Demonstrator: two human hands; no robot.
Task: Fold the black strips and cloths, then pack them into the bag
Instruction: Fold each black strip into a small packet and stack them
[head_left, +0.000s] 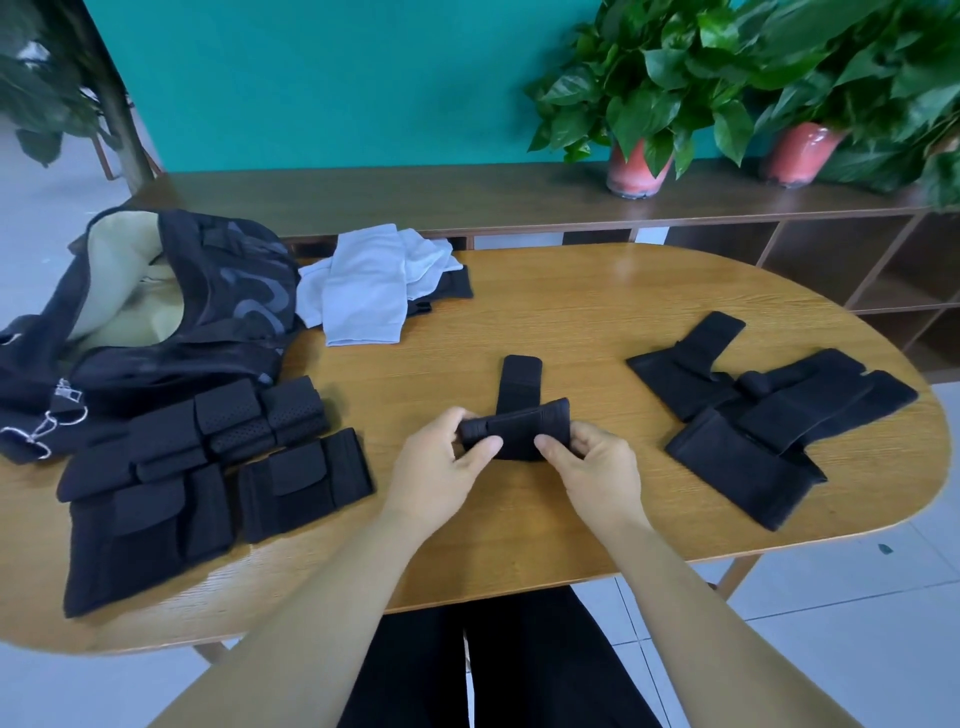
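Bag, black with a pale lining and its mouth gaping, lies at the far left end of the wooden counter, metal clips dangling from its near edge. Just in front of it sit the folded black strips, several flat bundles packed close together, the nearest reaching the counter's front edge. Behind them, beside the bag, a heap of pale grey cloths rests partly over a black cloth.

At the centre, the left hand pinches the left end of a black strip, thumb on the near side and fingers curled over the far edge. The strip is folded into a short band with 1 tab sticking away from the person and lying flat on the wood. The right hand pinches the band's right end in the same way, so each grip is closed tight on the fabric and the bundle is held just above or on the counter; which cannot be told.

Further right, a loose pile of unfolded black strips sprawls near the counter's rounded end, overlapping one another. Behind the counter, 2 potted plants in pink pots stand on a low wooden shelf against a teal wall.
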